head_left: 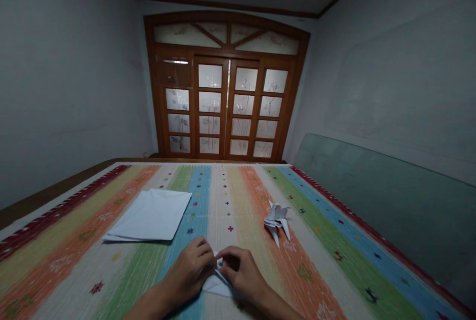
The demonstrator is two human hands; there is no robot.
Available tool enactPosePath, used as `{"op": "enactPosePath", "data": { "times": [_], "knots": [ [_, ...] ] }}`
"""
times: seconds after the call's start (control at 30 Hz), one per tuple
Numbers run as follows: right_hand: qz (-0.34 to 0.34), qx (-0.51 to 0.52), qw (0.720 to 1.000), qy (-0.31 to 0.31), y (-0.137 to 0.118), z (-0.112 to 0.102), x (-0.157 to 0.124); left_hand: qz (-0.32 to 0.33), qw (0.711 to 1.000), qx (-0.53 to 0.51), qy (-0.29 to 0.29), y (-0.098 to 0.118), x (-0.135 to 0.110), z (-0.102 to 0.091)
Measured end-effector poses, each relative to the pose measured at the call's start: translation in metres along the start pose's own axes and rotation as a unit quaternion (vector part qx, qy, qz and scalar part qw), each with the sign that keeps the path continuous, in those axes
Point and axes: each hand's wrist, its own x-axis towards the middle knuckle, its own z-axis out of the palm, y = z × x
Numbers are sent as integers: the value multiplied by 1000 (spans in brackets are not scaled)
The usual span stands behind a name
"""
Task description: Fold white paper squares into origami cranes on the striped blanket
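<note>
A small folded piece of white paper [217,286] lies at the near middle of the table, under both hands. My left hand [191,268] has its fingers curled onto the paper's left side and top. From the right, my right hand [241,270] pinches the paper's upper edge between thumb and index finger. The fingertips of the two hands almost meet over it, hiding part of the folds. Farther off to the right stands a finished-looking white origami figure [276,218] with pointed ends. A stack of white paper sheets [152,215] rests to the left, beyond my left hand.
A striped, patterned tablecloth [219,206] covers the table. Along the right side stands a pale green panel [364,186]. Wooden doors with glass panes [226,106] close off the far end of the room, between white walls.
</note>
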Motion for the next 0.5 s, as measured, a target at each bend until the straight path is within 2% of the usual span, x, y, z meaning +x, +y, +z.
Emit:
{"op": "enactPosePath", "data": {
  "times": [0.23, 0.5],
  "knots": [
    [-27, 12, 999, -28, -3, -6, 0, -37, 999, -27, -23, -1, -2, 0],
    [-110, -168, 979, -43, -6, -18, -9, -53, 998, -10, -16, -3, -3, 4]
  ]
}}
